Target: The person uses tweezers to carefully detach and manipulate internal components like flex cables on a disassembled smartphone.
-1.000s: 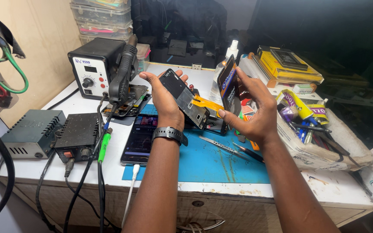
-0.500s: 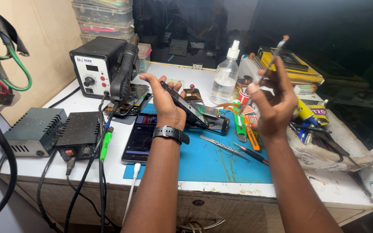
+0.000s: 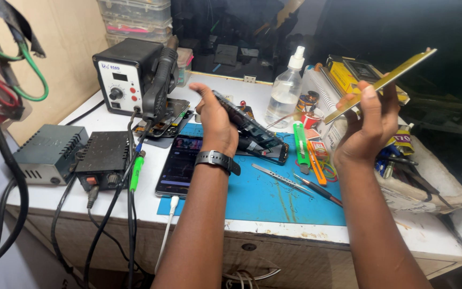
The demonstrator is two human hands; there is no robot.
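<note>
Phone body [image 3: 249, 128], opened, sits gripped in the left hand [image 3: 217, 120] above the blue mat [image 3: 274, 195]; the right hand [image 3: 367, 128] pinches what looks like a thin gold panel [image 3: 383, 83], raised and tilted.

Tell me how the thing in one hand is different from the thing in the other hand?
The left hand holds a dark phone body with its inner parts showing; the right hand holds a thin yellowish panel that looks plain and flat. The phone body sits low over the blue mat; the panel is raised higher, beside the spray bottle. The phone body looks thicker than the panel. Both are long, flat and tilted.
</note>
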